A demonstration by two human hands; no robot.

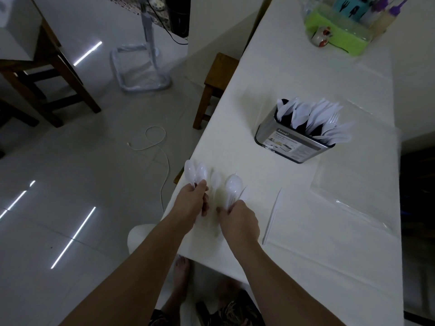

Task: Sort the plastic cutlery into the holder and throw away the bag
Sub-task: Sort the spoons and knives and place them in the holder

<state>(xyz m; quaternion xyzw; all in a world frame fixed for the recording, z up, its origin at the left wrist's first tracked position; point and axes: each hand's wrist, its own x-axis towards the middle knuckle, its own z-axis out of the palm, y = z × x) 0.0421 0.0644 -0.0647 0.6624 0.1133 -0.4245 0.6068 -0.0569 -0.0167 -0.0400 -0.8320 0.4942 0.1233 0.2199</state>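
Two hands: our left hand (pixel 195 203) and right hand (pixel 237 220) each grip white spoons (pixel 233 187) by the handles, above the tabletop (pixel 282 78) edge.
Handling: we judge them light, stiff, slippery.
Holder (pixel 292 143): near, already well filled.
Bag (pixel 353 184): flat beside it.

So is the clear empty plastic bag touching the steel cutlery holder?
Cannot tell. In the head view the clear plastic bag lies flat, its faint edge running toward the steel cutlery holder, but contact or gap isn't plain.
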